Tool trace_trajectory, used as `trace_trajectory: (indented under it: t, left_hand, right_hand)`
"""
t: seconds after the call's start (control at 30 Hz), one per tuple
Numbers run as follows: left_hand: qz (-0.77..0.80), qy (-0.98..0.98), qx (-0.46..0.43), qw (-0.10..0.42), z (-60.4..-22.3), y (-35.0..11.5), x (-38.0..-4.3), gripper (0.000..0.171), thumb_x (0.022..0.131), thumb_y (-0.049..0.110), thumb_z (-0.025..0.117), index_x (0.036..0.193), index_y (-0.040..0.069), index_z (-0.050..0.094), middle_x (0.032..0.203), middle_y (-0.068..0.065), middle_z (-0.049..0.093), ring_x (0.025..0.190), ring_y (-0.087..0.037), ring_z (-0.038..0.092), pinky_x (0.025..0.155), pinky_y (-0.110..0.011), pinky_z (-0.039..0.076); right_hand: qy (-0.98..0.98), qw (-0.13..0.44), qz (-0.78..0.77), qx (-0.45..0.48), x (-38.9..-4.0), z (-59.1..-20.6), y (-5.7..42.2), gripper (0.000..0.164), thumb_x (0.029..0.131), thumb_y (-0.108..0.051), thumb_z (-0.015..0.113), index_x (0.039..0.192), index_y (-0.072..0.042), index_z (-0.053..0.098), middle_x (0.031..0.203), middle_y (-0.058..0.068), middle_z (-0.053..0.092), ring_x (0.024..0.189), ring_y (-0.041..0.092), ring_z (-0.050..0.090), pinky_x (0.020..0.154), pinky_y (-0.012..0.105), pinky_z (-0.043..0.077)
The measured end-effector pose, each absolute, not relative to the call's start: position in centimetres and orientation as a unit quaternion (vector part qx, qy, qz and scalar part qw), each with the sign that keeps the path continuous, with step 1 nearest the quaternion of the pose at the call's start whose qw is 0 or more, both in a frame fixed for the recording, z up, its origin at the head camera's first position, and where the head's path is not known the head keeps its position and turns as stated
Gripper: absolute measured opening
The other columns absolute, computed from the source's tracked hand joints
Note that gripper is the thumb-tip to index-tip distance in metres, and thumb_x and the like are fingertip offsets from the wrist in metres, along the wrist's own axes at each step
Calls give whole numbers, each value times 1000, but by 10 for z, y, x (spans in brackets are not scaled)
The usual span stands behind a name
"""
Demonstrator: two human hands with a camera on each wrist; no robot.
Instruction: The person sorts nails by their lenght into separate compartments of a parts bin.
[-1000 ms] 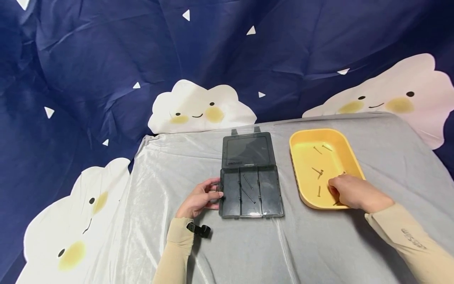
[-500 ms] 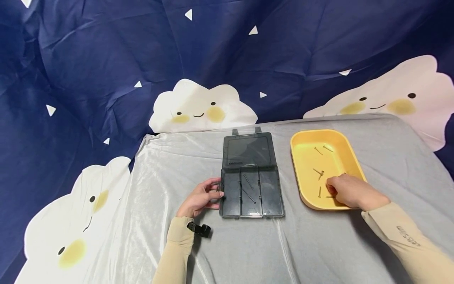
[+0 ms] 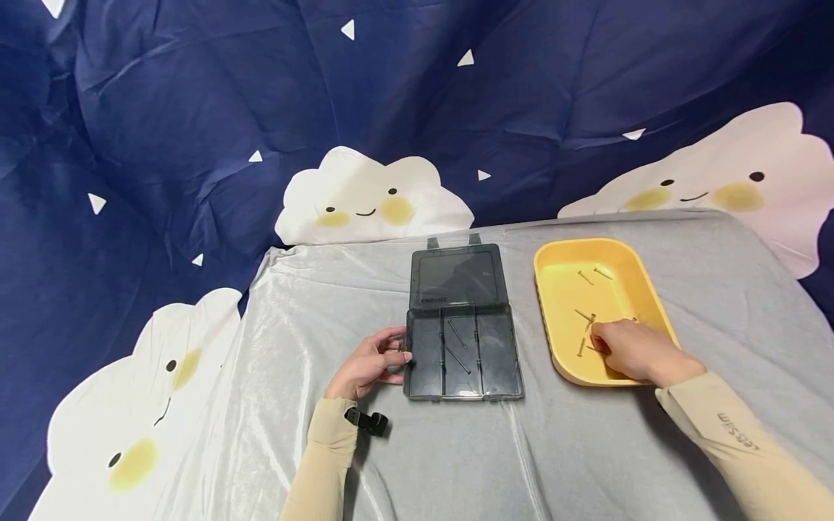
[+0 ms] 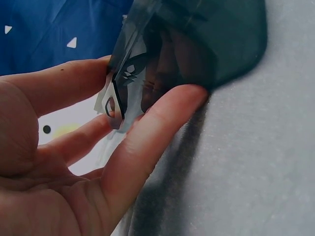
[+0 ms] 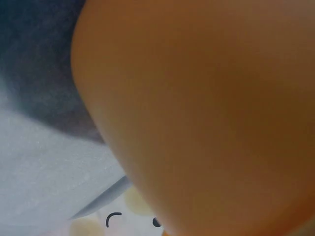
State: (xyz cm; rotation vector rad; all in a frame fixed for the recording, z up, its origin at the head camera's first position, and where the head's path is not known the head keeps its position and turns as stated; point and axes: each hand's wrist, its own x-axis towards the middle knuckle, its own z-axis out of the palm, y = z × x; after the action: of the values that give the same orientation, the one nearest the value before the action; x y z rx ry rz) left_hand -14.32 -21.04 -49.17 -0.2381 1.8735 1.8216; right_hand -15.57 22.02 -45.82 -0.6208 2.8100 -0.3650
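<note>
In the head view, a dark see-through compartment box (image 3: 425, 362) lies with its lid (image 3: 459, 276) folded back; two screws (image 3: 458, 359) lie in its middle compartment. My left hand (image 3: 365, 367) is at the box's left side, thumb and fingertips touching it. The left wrist view shows the thumb (image 4: 152, 132) against the box's edge. My right hand (image 3: 638, 351) reaches into the yellow tray (image 3: 544, 307), fingers bent downward, fingertips hidden. A screw (image 3: 594, 349) pokes out beside them; whether they pinch it is unclear. The tray's wall fills most of the right wrist view.
Several more screws lie in the tray, some at its far end (image 3: 603, 273) and some near the middle (image 3: 582, 315). A grey cloth (image 3: 313, 304) covers the table. Behind it hangs a dark blue curtain (image 3: 404, 79) with clouds.
My right hand has shifted left inside the tray, and the screw beside its fingertips has moved left and away from me. Another screw there has tilted. The left hand has kept its place.
</note>
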Motion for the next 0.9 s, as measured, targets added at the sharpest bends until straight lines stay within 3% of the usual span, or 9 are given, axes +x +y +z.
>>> trace_trajectory:
  t: [0.4,0.9]
  left_hand:
    - [677,686,-84,253,-495,-210,-143,65,85,-4,66,144,12,43,115,-10,47,87,-15,63,62,-29,63]
    - [678,683,-90,256,-494,-210,-144,64,86,-5,64,144,13,44,114,-9,45,86,-15,63,61,-28,63]
  right_hand:
    - [961,146,-146,-181,-157,-460,221,23,62,5,59,70,-14,49,62,-1,45,57,16,41,48,24,26]
    - [964,134,-142,-179,-156,-462,223,23,60,-1,62,69,-16,46,61,-2,44,55,15,41,46,25,24]
